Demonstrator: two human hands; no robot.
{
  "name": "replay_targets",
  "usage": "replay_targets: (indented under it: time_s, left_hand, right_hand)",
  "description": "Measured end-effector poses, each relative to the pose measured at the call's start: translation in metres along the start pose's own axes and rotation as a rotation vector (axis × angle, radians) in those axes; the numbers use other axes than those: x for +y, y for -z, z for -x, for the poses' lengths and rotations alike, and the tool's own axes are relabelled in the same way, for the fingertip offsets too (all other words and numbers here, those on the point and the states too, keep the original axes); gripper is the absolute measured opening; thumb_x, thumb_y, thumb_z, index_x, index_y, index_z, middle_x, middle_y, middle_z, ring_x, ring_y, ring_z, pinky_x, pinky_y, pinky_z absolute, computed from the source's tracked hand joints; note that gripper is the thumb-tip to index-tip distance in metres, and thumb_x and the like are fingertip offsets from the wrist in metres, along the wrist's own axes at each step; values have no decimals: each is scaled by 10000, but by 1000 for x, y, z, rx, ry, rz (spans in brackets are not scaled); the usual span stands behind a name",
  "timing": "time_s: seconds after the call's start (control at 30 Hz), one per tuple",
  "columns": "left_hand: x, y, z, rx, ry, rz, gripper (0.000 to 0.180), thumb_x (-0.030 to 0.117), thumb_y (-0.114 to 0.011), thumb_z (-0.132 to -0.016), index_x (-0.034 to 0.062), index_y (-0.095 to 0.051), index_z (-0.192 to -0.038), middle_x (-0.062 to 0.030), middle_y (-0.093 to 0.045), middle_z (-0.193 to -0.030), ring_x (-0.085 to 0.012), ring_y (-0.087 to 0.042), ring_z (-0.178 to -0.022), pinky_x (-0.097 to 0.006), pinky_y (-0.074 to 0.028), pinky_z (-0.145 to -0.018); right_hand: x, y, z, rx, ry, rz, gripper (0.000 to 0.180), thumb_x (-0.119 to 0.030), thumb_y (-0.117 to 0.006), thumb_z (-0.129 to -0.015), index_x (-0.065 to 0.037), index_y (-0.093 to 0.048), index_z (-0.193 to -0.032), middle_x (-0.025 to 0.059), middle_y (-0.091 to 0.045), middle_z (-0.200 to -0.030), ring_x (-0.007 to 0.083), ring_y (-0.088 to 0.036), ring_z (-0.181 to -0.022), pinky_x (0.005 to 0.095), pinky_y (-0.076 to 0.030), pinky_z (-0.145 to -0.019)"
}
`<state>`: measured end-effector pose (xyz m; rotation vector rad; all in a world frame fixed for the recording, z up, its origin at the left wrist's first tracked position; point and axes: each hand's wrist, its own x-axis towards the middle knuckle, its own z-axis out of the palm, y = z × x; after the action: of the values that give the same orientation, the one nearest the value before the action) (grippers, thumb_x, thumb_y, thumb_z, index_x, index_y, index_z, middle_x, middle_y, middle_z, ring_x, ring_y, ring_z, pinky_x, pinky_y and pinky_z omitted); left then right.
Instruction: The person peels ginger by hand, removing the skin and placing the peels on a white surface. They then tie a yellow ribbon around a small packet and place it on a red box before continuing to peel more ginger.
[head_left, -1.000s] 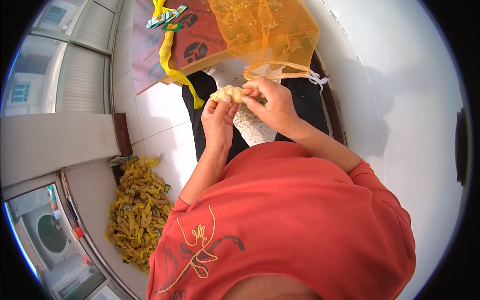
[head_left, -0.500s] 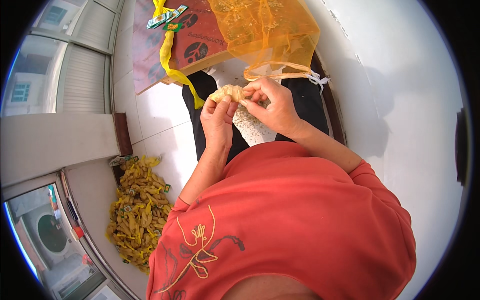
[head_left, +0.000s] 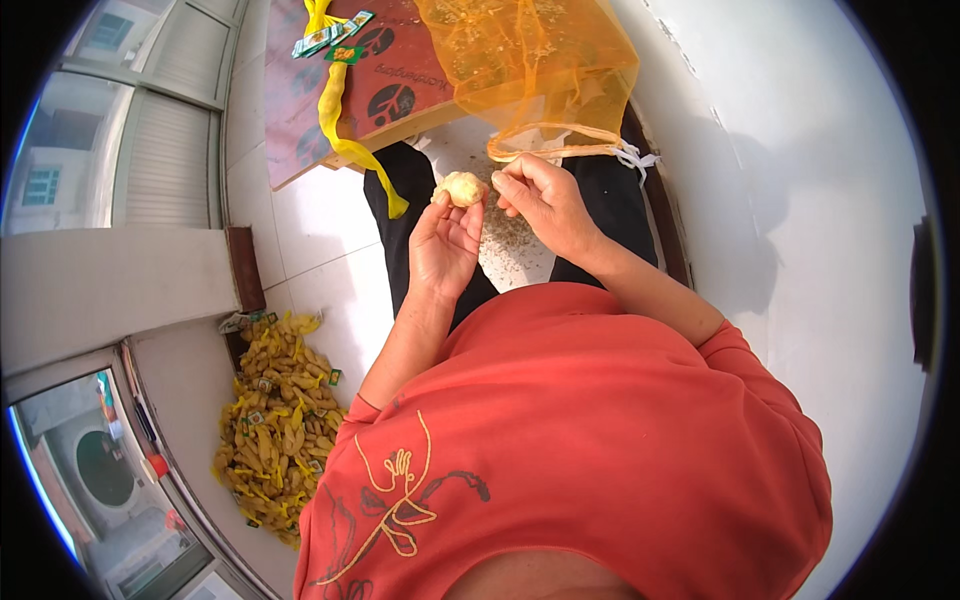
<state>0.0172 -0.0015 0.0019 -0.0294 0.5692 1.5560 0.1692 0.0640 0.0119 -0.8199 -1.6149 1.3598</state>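
Observation:
My left hand [head_left: 447, 243] holds a small pale yellow lump, a peeled bulb or root [head_left: 462, 187], at its fingertips. My right hand [head_left: 541, 203] is just to its right, fingers pinched together and slightly apart from the lump. Whether something small is between those fingers cannot be told. Below the hands, bits of husk [head_left: 508, 232] lie scattered on the white floor between my black trouser legs. An orange mesh bag [head_left: 535, 62] hangs open right above the hands.
A brown cardboard sheet [head_left: 385, 80] lies on the floor ahead with a yellow net strip [head_left: 340, 130] draped over it. A heap of yellow pieces [head_left: 275, 410] lies at the lower left by a window frame. A white wall [head_left: 790, 200] runs along the right.
My right hand has come off the lump and moved a little to the right. The left hand now holds the lump alone, turned slightly.

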Motion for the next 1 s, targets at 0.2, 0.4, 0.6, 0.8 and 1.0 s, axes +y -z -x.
replay_targets:
  time_s: [0.2,0.4,0.6,0.8,1.0]
  left_hand:
    - [-3,2,1,-14,-60,-87,274,121,-565,-900,-29,-506,-1122,-136,-593,-1108,-230,-593,-1051,-317,-521,-921]
    - [-1,7,-3,55,28,45,277,148,-575,-899,-37,-521,-1098,-141,-595,-1090,-252,-602,-1030,-300,-548,-871]
    - [0,10,-3,53,81,97,282,169,-586,-895,-24,-528,-1092,-125,-601,-1059,-234,-615,-970,-289,-561,-833]
    - [-1,5,1,76,2,-62,263,174,-578,-898,4,-539,-1096,-102,-614,-1053,-192,-614,-954,-282,-549,-817]
    - [-2,2,3,48,-121,-202,270,159,-577,-895,-1,-533,-1107,-109,-612,-1082,-187,-610,-978,-282,-531,-835]
  right_hand:
    - [-3,-3,0,-85,-81,83,203,-176,-613,-879,3,-558,-800,93,-589,-636,141,-573,-593,289,-446,-565]
    - [-1,-5,0,-19,-79,4,111,-94,-610,-853,2,-563,-826,66,-613,-692,121,-572,-608,263,-461,-581]
    - [-11,-3,2,-73,-3,37,88,-36,-613,-836,7,-588,-909,18,-610,-784,47,-550,-646,201,-455,-597]
    - [-17,-6,4,-45,117,235,90,-49,-631,-817,-12,-604,-895,58,-620,-765,110,-607,-660,243,-485,-605]
    - [-18,-3,2,-26,179,396,76,-70,-625,-778,-47,-573,-828,116,-607,-756,295,-612,-669,373,-479,-585]
